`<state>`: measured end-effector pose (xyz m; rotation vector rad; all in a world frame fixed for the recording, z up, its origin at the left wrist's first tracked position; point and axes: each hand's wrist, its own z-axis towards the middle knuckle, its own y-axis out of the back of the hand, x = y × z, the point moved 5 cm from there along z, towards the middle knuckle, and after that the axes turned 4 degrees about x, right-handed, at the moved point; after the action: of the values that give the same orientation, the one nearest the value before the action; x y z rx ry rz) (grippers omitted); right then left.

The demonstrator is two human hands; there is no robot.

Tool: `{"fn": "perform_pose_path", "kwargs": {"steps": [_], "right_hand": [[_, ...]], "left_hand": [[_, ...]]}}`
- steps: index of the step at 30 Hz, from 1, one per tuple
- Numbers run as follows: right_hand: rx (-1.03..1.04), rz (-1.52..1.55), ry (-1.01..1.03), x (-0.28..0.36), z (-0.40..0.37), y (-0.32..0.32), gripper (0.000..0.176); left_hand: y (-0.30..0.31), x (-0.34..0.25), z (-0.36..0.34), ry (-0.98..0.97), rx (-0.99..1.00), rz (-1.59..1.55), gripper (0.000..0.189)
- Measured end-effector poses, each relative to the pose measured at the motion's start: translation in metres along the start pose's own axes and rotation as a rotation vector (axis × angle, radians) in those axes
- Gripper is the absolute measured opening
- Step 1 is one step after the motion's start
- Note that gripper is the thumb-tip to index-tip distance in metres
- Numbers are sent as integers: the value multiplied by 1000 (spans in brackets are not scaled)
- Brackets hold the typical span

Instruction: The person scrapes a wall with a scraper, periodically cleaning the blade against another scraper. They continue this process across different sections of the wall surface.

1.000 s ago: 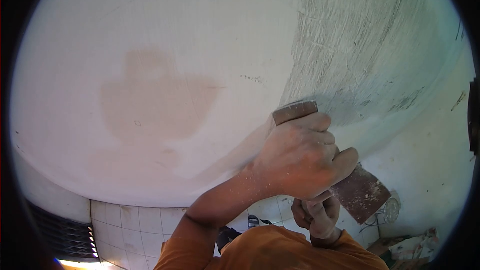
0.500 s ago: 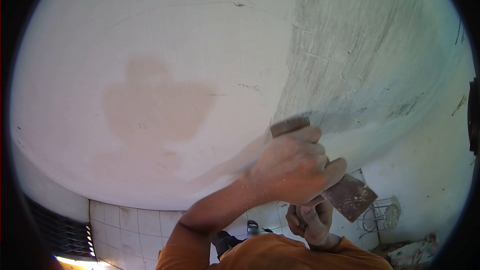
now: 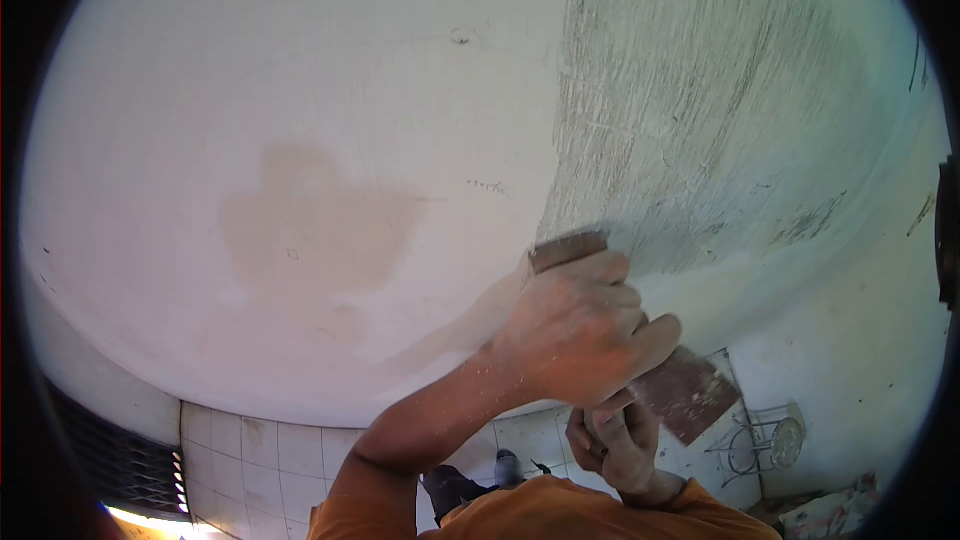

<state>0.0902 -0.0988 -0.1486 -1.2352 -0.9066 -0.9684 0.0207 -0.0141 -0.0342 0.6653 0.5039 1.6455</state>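
Note:
My left hand (image 3: 585, 330) is closed round a flat scraper (image 3: 568, 251), whose edge lies against the white wall (image 3: 450, 120) at the lower border of a grey, streaked patch (image 3: 680, 100). Below and to the right, my right hand (image 3: 620, 445) has its fingers curled round the handle of a wider brown blade (image 3: 690, 395) with pale specks on it. That blade is held off the wall, close under my left hand. Pale dust covers the fingers of my left hand.
A metal-framed stool (image 3: 780, 443) stands on the tiled floor (image 3: 265, 460) at the lower right, near a bundle of cloth or sacking (image 3: 835, 515). At the lower left is a dark grille (image 3: 120, 455). A dark shoe (image 3: 508, 467) shows below.
Both hands and their tools have shifted slightly left in view. The wall marks also sit at different places, as the view has moved. Both hands still hold their tools.

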Motion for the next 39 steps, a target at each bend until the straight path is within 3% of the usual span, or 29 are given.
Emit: {"fn": "perform_pose_path", "kwargs": {"steps": [3,6,9,12,18,20,24,27,31,34,38,39], "right_hand": [[-16,-122,15,5,-2,-1,31],[-41,-120,-34,10,-3,0,31],[-42,-114,47,2,-2,-2,33],[-47,-112,107,11,1,-7,33],[-95,-85,69,24,4,-14,32],[-104,-184,51,40,8,-28,43],[-124,-55,124,49,10,-29,28],[-139,23,113,20,-1,-24,27],[-152,16,215,48,9,-32,27],[-106,8,212,48,7,-34,28],[-173,-8,152,18,-1,-31,28],[-159,-37,128,26,0,-31,28]], "left_hand": [[9,2,7,-3,-9,-114,29],[11,4,12,-10,-89,-113,28],[8,0,3,53,-70,-101,21],[18,5,15,-47,-4,-22,26],[16,7,14,21,-103,-99,17],[25,9,22,-11,-87,-53,16],[37,12,35,-42,-66,-106,14],[13,6,11,33,14,-118,19],[32,13,37,-64,-37,-127,35],[39,12,38,-8,-69,-158,35],[11,8,6,23,46,-103,34],[20,8,15,-17,9,-59,28]]}}
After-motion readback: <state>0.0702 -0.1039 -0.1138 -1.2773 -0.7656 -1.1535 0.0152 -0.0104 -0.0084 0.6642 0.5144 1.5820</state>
